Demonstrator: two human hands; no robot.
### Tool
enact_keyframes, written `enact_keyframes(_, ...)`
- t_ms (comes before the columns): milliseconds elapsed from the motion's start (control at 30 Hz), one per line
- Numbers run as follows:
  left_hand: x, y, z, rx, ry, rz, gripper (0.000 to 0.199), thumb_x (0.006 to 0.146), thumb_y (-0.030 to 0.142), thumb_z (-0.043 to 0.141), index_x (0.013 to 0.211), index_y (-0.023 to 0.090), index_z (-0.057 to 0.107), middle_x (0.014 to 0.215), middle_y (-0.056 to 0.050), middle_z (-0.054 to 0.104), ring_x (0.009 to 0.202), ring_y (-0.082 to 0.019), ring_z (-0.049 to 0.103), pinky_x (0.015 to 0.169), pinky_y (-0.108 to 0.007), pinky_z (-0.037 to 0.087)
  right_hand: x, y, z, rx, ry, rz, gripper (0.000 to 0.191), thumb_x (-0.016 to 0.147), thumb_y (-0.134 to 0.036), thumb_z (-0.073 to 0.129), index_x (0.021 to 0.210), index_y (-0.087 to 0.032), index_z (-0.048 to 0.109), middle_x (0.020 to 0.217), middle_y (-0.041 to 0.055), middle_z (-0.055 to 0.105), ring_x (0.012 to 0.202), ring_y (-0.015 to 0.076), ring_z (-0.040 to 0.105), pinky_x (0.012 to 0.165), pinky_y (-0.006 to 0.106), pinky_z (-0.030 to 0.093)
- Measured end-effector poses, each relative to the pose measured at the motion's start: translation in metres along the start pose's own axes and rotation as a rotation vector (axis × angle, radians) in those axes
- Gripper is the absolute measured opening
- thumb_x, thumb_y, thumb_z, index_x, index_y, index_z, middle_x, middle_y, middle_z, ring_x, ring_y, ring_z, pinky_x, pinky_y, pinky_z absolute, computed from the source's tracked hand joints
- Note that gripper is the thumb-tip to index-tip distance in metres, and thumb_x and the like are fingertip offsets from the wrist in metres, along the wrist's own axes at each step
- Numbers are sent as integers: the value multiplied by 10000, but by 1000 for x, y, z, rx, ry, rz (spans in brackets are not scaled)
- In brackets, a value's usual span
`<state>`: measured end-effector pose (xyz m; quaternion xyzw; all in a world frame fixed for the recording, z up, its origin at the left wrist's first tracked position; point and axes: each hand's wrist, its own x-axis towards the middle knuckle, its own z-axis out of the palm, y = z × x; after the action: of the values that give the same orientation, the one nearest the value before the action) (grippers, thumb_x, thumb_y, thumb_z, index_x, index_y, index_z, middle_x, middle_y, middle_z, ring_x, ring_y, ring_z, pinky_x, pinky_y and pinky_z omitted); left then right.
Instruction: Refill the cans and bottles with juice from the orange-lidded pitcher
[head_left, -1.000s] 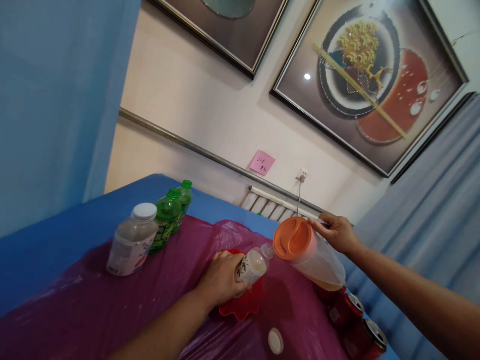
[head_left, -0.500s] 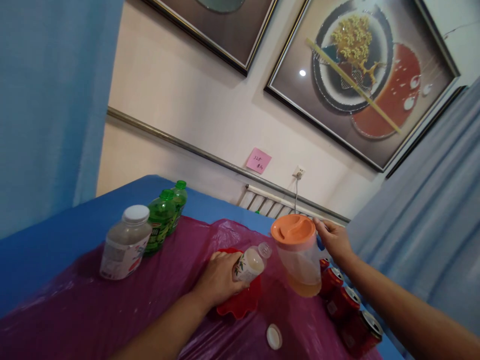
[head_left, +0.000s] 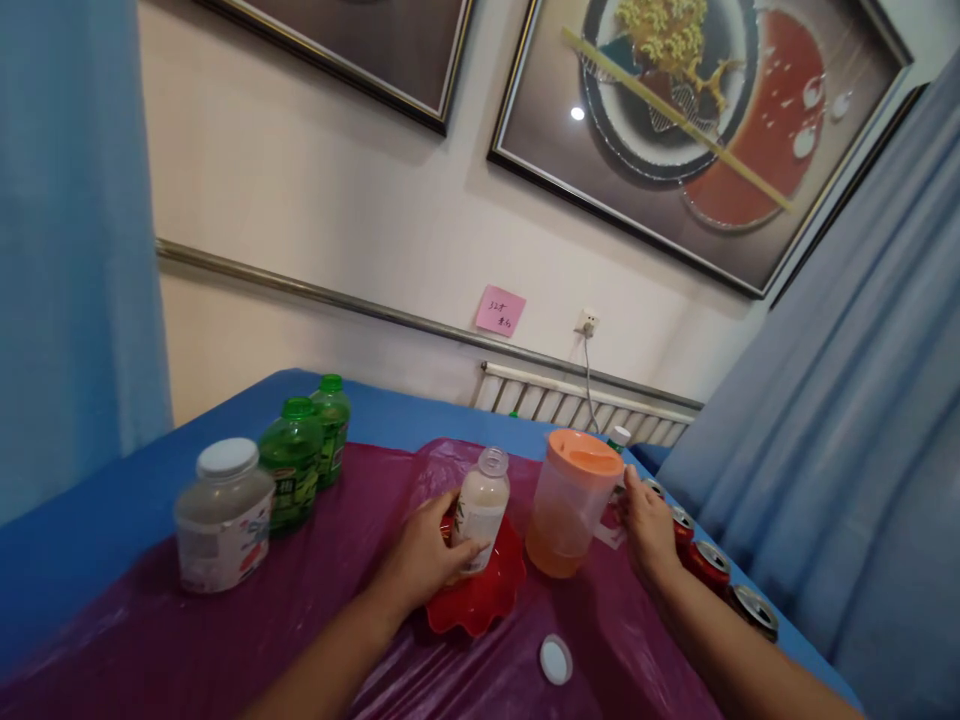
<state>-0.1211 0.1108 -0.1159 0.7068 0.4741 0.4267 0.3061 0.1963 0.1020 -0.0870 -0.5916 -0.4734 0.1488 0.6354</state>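
Note:
My left hand (head_left: 424, 555) is closed around a small clear bottle (head_left: 480, 515) with a white label and no cap. The bottle stands nearly upright over a red scalloped bowl (head_left: 480, 605); whether its base touches the bowl is hidden. Just right of it is a translucent pitcher (head_left: 562, 510) with an orange lid and some amber liquid low inside. My right hand (head_left: 649, 520) is closed at the pitcher's right side, where its fingers hide the handle. A round white cap (head_left: 556, 660) lies in front of the bowl.
Two green bottles (head_left: 292, 470) and a white-lidded jar (head_left: 225, 520) stand at left. Several red cans (head_left: 709, 566) line the right, by my right forearm. A white-capped bottle (head_left: 619, 437) is behind the pitcher. Purple plastic sheeting (head_left: 322, 590) covers much of the blue table (head_left: 405, 437).
The bottle in my left hand has turned from tilted rightward to nearly upright. The pitcher has come closer to the bowl with my right hand. The view has also shifted.

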Motion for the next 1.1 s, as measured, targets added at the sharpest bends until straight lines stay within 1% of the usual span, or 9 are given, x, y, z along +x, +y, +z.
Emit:
enact_keyframes(200, 0, 8, -5, -38, 20, 0, 675, 657, 322, 762, 1297, 202, 584, 1292, -90, 696, 1174, -302, 652, 1038, -422, 503, -21, 10, -6, 200, 26, 144, 527, 798, -727, 608, 622, -266, 424, 525, -57, 415, 468, 147, 390, 442, 287, 347)
enact_keyframes(367, 1, 4, -5, 39, 14, 17, 542, 649, 333, 763, 1160, 205, 637, 1194, -92, 731, 1113, -308, 670, 995, -445, 519, -25, 5, -18, 101, 3, 92, 485, 839, -704, 575, 706, -239, 545, 627, -16, 553, 588, 185, 522, 558, 307, 455)
enact_keyframes(500, 3, -6, -2, 45, 25, 10, 593, 653, 352, 752, 1211, 204, 618, 1201, -104, 732, 1104, -316, 681, 991, -460, 522, -40, 10, -39, -2, 243, 48, 504, 804, -681, 620, 1001, -217, 632, 985, 57, 689, 930, 258, 646, 823, 354, 526)
enact_keyframes(567, 3, -12, 0, 58, 56, 0, 646, 652, 377, 754, 1256, 207, 602, 1197, -103, 737, 1098, -325, 689, 975, -466, 536, -61, 22, -48, 12, 298, 45, 497, 793, -629, 664, 1087, -232, 616, 1076, 70, 694, 970, 264, 664, 848, 362, 538)
enact_keyframes(700, 4, -20, 2, 99, 107, 2, 678, 662, 441, 761, 1283, 227, 592, 1178, -92, 748, 1066, -326, 709, 928, -447, 570, -116, 51, -51, -148, -94, 3, 270, 823, -496, 672, 933, -253, 707, 888, 62, 735, 775, 255, 687, 693, 344, 563)
enact_keyframes(800, 3, -23, 4, 133, 150, 24, 695, 645, 456, 772, 1275, 219, 596, 1176, -95, 748, 1046, -324, 717, 926, -443, 576, -140, 63, -42, -308, -484, -127, 203, 791, -377, 714, 962, -277, 755, 1033, 77, 764, 940, 289, 715, 828, 371, 576)
enact_keyframes(867, 2, -24, 4, 148, 169, 53, 706, 647, 460, 768, 1283, 208, 595, 1190, -100, 742, 1053, -324, 716, 935, -445, 574, -142, 67, -34, -415, -651, -211, 394, 750, -323, 758, 1141, -278, 740, 1220, 98, 729, 1127, 316, 675, 959, 395, 540)
enact_keyframes(967, 1, -27, 3, 159, 176, 102, 704, 664, 464, 755, 1290, 185, 599, 1208, -115, 732, 1070, -323, 711, 949, -448, 569, -137, 76, -19, -555, -822, -323, 597, 718, -317, 803, 1299, -267, 673, 1333, 105, 676, 1192, 309, 641, 998, 369, 511)
enact_keyframes(1100, -1, -28, 3, 146, 149, 133, 678, 681, 441, 747, 1290, 179, 605, 1205, -115, 732, 1069, -313, 711, 955, -443, 568, -136, 97, -3, -678, -861, -474, 445, 765, -305, 808, 1200, -314, 711, 1135, 34, 756, 959, 231, 708, 829, 268, 534)
